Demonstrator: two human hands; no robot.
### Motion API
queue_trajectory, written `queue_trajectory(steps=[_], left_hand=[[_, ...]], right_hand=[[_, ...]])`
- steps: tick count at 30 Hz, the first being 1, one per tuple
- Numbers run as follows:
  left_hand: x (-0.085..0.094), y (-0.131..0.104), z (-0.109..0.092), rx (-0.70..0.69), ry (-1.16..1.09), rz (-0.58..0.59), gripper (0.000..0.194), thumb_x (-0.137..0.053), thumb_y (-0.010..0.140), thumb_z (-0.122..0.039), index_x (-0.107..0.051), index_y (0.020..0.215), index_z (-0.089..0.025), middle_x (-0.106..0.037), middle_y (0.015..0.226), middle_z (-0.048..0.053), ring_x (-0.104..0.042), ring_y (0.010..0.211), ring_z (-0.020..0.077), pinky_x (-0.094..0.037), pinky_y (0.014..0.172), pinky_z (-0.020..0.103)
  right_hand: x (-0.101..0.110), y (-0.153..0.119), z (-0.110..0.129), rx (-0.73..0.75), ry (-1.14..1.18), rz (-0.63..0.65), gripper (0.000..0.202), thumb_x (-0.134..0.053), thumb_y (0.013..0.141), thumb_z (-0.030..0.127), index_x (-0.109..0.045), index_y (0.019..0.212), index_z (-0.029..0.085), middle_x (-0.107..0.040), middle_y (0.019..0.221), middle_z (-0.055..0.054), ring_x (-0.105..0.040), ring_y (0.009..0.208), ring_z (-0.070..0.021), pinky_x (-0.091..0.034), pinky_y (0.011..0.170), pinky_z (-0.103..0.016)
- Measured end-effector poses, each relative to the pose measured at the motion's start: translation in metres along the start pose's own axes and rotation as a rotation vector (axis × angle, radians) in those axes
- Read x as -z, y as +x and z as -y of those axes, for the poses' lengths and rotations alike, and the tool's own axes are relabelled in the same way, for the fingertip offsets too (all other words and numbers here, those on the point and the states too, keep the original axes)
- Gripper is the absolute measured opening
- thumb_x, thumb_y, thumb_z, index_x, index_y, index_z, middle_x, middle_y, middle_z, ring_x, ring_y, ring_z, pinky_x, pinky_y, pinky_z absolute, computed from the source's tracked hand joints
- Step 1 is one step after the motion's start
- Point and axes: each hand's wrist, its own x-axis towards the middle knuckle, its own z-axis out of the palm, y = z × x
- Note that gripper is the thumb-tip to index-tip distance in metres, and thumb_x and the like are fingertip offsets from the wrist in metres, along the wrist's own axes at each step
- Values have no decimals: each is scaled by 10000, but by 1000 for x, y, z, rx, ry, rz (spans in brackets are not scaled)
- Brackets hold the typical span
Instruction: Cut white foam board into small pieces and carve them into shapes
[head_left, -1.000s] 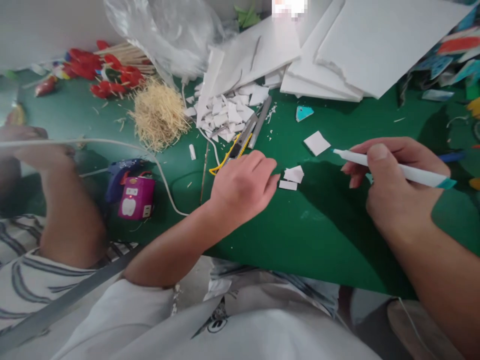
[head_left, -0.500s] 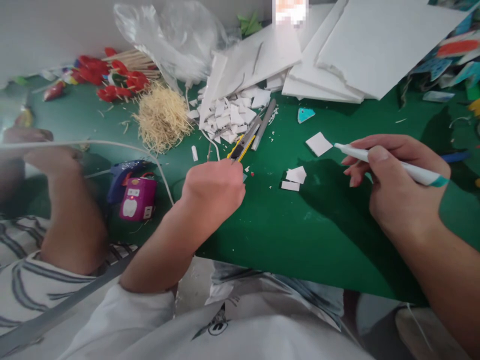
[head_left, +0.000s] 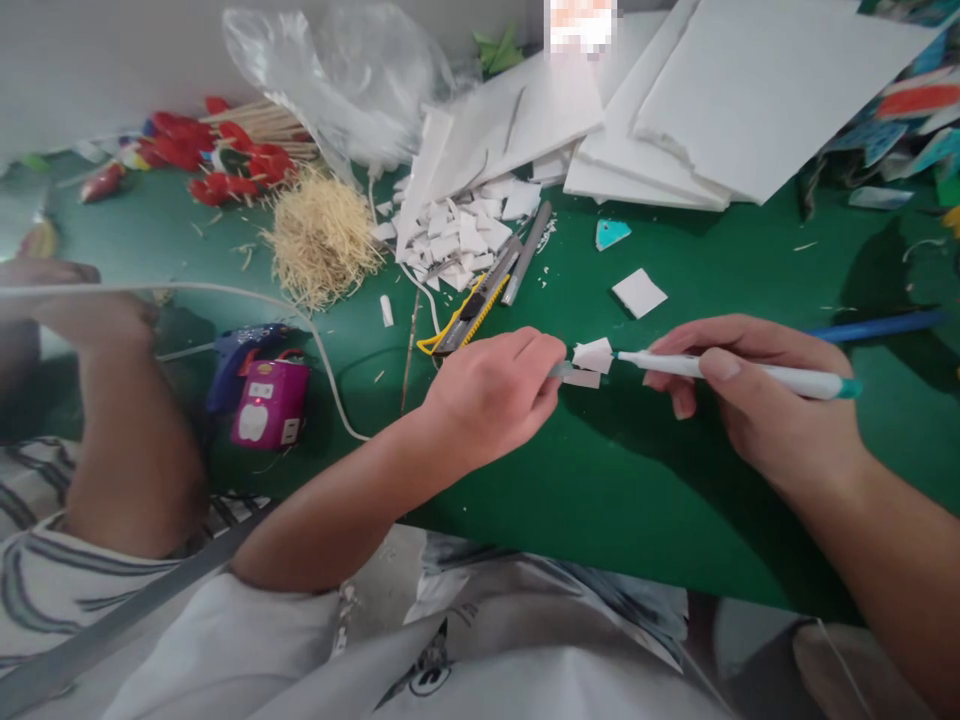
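Observation:
In my right hand (head_left: 765, 400) is a white marker (head_left: 795, 378) with a teal end, gripped like a pen. Its teal tip meets the right edge of a small white angular foam piece (head_left: 594, 354). My left hand (head_left: 499, 395) is closed, fingers pinched, just left of that piece. A small grey-green bit (head_left: 560, 370) pokes out from its fingertips; most of it is hidden. Under the angular piece lies a small white strip (head_left: 582, 379). A white square piece (head_left: 640, 293) rests farther back. The yellow box cutter (head_left: 471, 312) lies behind my left hand.
Foam sheets (head_left: 720, 90) and a heap of scraps (head_left: 465, 235) lie at the back. A purple power block (head_left: 271, 405), a blue glue gun (head_left: 244, 360) and a white cable (head_left: 326, 345) are at left, near another person's arm (head_left: 135, 430). A blue pen (head_left: 877, 326) lies right.
My left hand has moved right to the small foam pieces, uncovering the box cutter's handle. My right hand has brought the marker from the square piece down and left to the angular piece.

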Motion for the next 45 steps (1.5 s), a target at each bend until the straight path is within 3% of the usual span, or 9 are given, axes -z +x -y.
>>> queue_trajectory(steps=[4, 10, 19, 26, 37, 40, 41, 44, 45], left_hand=[[-4, 0, -4, -43, -54, -53, 120, -525, 988, -160, -643, 971, -164, -729, 876, 22, -667, 723, 139, -503, 663, 258], [-5, -1, -6, -87, -123, -116, 143, -510, 1037, -181, -650, 1063, -165, -771, 994, 54, -735, 912, 162, -576, 811, 262], [-9, -1, -9, -147, -358, -223, 95, -616, 1011, -144, -704, 1048, -154, -812, 999, 56, -768, 936, 133, -606, 873, 217], [-14, -4, -22, 83, -799, -300, 67, -786, 885, -111, -759, 897, -171, -827, 926, 35, -784, 819, 120, -633, 721, 196], [-15, -4, -32, 24, -861, -370, 84, -788, 885, -90, -735, 894, -154, -817, 890, 29, -768, 799, 105, -621, 729, 191], [-13, -3, -27, -11, -826, -310, 44, -758, 914, -111, -734, 913, -148, -815, 894, 36, -761, 798, 107, -606, 725, 187], [-12, -3, -26, -17, -794, -282, 35, -745, 925, -120, -733, 910, -149, -813, 883, 33, -755, 789, 107, -598, 722, 188], [-13, -4, -23, -66, -638, -121, 88, -690, 963, -152, -734, 889, -174, -800, 852, 3, -747, 789, 112, -562, 720, 196], [-15, -4, -23, -103, -570, -62, 122, -665, 978, -163, -732, 878, -183, -798, 853, -7, -747, 802, 116, -550, 725, 204]], right_hand=[[-2, -1, 1, 19, -25, 42, 245, -806, 833, 543, -822, 830, 299, -770, 684, -1, -598, 446, -135, -488, 415, -283], [-4, -3, 2, 51, -56, 125, 197, -779, 880, 493, -825, 845, 304, -777, 691, 4, -613, 458, -119, -505, 418, -245], [-4, -5, 2, 42, -16, 169, 105, -811, 862, 387, -829, 885, 286, -788, 714, 5, -630, 464, -102, -514, 422, -203], [-7, -5, 6, -6, 94, 183, 194, -865, 788, 465, -821, 767, 277, -779, 668, -2, -648, 418, -145, -562, 412, -263], [-8, -6, 7, 55, 146, 219, 173, -863, 798, 475, -826, 782, 307, -770, 664, 10, -645, 416, -153, -524, 395, -273], [-3, -2, 7, 64, 115, 49, 421, -772, 778, 714, -829, 775, 297, -719, 607, -23, -636, 476, -194, -513, 441, -337], [-1, 0, 7, 115, 148, -114, 558, -690, 755, 833, -822, 757, 291, -664, 547, -29, -614, 479, -211, -496, 458, -362], [3, 12, 2, 159, 126, -416, 542, -664, 743, 785, -753, 638, 260, -633, 575, -52, -591, 512, -207, -481, 506, -384], [4, 15, -1, 199, 27, -530, 441, -691, 770, 677, -734, 625, 262, -635, 604, -46, -580, 534, -191, -491, 524, -375]])
